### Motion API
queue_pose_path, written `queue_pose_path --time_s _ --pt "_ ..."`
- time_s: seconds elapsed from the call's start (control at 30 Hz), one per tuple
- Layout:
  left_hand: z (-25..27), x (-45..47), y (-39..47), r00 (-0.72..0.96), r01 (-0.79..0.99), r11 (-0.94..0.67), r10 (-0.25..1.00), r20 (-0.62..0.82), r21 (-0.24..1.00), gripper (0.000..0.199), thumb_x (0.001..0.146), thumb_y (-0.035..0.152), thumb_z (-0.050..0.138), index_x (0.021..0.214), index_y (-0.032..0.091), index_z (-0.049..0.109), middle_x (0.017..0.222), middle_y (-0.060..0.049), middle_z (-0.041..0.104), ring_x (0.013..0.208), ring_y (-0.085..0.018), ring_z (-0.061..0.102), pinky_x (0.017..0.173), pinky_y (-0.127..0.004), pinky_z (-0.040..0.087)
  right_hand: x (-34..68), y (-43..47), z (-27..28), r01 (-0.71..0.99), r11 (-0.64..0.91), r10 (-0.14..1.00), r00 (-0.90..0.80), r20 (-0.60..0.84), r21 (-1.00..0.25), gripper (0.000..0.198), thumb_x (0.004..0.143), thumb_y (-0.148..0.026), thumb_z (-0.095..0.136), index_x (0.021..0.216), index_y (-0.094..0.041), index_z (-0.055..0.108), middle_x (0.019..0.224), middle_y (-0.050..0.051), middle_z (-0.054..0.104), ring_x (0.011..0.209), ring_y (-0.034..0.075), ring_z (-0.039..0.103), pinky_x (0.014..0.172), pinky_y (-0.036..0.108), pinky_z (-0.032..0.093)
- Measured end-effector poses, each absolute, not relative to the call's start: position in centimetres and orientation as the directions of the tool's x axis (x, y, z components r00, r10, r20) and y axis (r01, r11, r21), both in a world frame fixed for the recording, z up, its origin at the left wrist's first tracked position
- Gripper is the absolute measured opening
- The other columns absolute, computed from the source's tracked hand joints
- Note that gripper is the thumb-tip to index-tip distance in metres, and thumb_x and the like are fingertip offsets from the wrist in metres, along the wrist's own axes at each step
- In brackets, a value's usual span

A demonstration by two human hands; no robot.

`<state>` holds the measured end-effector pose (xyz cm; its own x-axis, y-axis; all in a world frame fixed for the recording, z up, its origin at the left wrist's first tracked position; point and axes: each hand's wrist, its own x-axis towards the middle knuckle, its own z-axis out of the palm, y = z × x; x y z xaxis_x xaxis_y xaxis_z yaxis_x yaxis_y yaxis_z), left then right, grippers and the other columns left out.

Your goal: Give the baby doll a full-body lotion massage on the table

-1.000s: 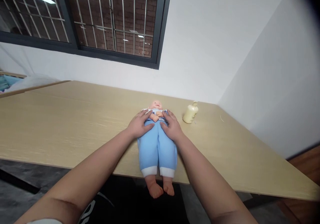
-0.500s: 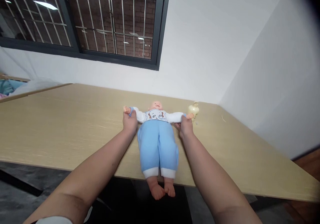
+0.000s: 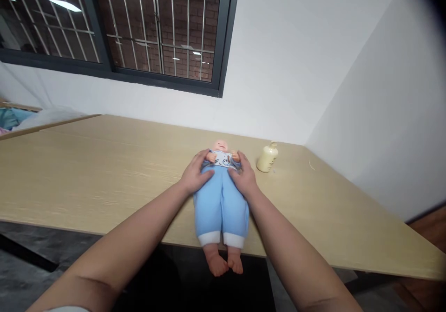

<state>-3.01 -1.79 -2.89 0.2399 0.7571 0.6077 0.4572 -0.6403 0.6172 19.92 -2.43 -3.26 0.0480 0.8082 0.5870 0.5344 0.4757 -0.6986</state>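
A baby doll lies on its back on the table, head toward the wall, its bare feet hanging past the front edge. It wears light blue trousers with white cuffs and a white top with a cartoon animal face. My left hand grips the doll's left-hand side in view, thumb across the waist and fingers along its bent arm. On the opposite side, my right hand holds it the same way. Both doll arms are folded in, with the small hands over the chest.
A cream pump bottle stands to the right of the doll on the wooden table. A thin pale strip lies farther right. At the far left, a wood-edged bin holds cloth and clear plastic. A barred window is behind.
The doll's arms, held stretched out sideways before, are now folded over its chest. Both my hands have moved inward from its wrists to its sides, and the bottle is now fully visible.
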Motion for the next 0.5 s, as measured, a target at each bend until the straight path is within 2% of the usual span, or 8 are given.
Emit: queue_pose_path --time_s 0.1,0.27,0.37,0.5 --pt "-2.85 -2.83 -1.9 0.374 0.555 -0.661 0.74 0.559 0.504 0.076 0.082 0.045 0.064 0.151 0.024 0.038 0.156 -0.011 0.034 0.148 -0.033 0.022 0.119 -0.051 0.021 19.53 -2.59 -3.27 0.687 0.459 0.826 -0.096 0.556 -0.563 0.076 0.08 -0.043 0.065 0.149 -0.022 0.039 0.158 0.012 0.031 0.148 0.031 0.022 0.12 0.053 0.021" --pt "-2.79 -2.71 -1.76 0.41 0.599 -0.658 0.741 0.531 0.457 0.074 0.083 0.046 0.063 0.15 0.024 0.04 0.156 -0.011 0.035 0.148 -0.032 0.02 0.119 -0.051 0.02 19.59 -2.57 -3.03 0.737 0.461 0.84 -0.183 0.511 -0.494 0.073 0.086 -0.048 0.058 0.151 -0.025 0.034 0.16 0.01 0.028 0.151 0.03 0.013 0.121 0.057 0.011" --pt "-2.84 -2.61 -1.76 0.4 0.604 -0.657 0.739 0.542 0.451 0.072 0.082 0.045 0.064 0.148 0.024 0.043 0.156 -0.011 0.036 0.148 -0.032 0.022 0.119 -0.051 0.021 19.57 -2.7 -3.0 0.731 0.464 0.842 -0.187 0.507 -0.501 0.073 0.087 -0.049 0.057 0.152 -0.026 0.033 0.16 0.01 0.027 0.151 0.029 0.013 0.12 0.057 0.01" --pt "-3.16 -2.46 -1.73 0.264 0.545 -0.65 0.732 0.628 0.53 0.076 0.079 0.038 0.068 0.148 0.024 0.041 0.152 -0.01 0.041 0.144 -0.03 0.033 0.118 -0.047 0.027 19.83 -2.42 -3.55 0.681 0.438 0.835 -0.066 0.547 -0.587 0.076 0.082 -0.045 0.064 0.15 -0.026 0.036 0.158 0.01 0.031 0.149 0.029 0.022 0.119 0.053 0.022"
